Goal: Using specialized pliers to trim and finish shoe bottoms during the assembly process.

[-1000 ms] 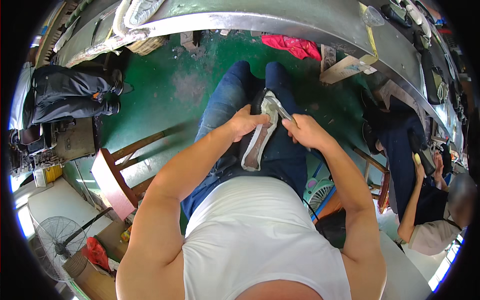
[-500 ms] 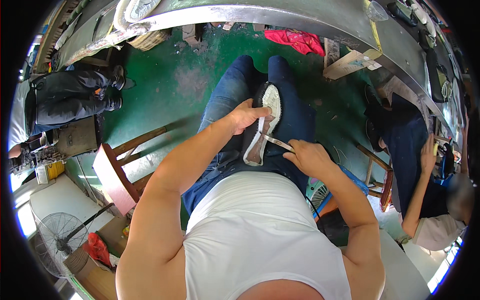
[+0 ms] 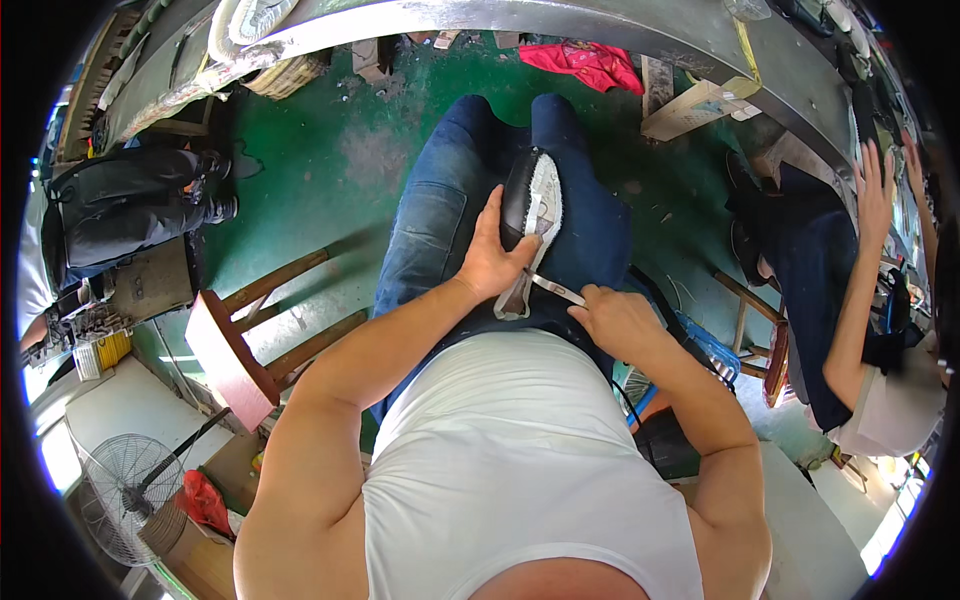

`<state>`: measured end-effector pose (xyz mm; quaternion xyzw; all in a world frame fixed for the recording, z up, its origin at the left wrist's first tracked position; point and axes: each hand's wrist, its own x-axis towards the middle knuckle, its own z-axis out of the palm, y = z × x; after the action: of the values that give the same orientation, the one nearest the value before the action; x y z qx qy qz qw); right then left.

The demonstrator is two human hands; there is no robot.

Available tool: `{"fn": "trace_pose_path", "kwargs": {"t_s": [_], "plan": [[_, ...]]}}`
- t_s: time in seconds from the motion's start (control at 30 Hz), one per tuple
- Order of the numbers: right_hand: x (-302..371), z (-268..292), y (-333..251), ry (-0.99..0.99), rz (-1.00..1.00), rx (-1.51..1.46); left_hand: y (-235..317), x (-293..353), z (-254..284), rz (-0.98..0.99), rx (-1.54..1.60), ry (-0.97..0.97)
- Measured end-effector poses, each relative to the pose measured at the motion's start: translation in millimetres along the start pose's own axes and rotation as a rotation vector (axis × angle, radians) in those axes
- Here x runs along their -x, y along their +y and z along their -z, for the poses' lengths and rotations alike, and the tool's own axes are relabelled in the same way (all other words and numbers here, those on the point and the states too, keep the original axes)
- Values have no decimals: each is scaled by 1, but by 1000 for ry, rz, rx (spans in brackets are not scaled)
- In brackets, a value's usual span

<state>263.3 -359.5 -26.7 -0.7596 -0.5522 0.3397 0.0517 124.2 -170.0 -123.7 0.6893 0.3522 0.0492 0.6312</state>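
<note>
A black shoe upper (image 3: pixel 516 200) lies bottom up across my thighs, its toe pointing away from me. A pale, serrated margin runs round its whitish underside (image 3: pixel 544 200), and the heel end is nearest my waist. My left hand (image 3: pixel 490 258) grips the shoe from the left, fingers along the black side and thumb on the underside. In my right hand (image 3: pixel 615 322) is a thin, flat, knife-like tool (image 3: pixel 560 290), pinched at its near end. Its tip touches the shoe near the heel, just below my left thumb; the exact contact is partly hidden.
A metal-edged workbench (image 3: pixel 480 18) curves across the far side. Red cloth (image 3: pixel 585 66) lies beneath it on the green floor. A wooden stool (image 3: pixel 235 360) stands at left, a fan (image 3: pixel 130 495) at lower left. Co-workers sit on both sides; one raises a hand (image 3: pixel 875 195) at right.
My left hand has slid toward the heel, its fingers now stretched along the black side. The tool tip stays near the heel. At right, the co-worker's hands have risen toward the bench.
</note>
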Motion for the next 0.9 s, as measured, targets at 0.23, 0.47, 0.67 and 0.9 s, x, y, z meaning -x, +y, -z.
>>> {"fn": "trace_pose_path", "kwargs": {"t_s": [0.23, 0.47, 0.67, 0.9], "plan": [[-17, 36, 21, -484, -236, -581, -5, 35, 28, 69, -101, -384], [-64, 27, 14, 322, 28, -692, 3, 32, 27, 96, -103, -367], [-62, 54, 44, 161, -95, -791, 33, 30, 46, 177, -82, -469], [-42, 187, 126, 1054, -174, -98, 75, 33, 104, 87, 753, -343]]}}
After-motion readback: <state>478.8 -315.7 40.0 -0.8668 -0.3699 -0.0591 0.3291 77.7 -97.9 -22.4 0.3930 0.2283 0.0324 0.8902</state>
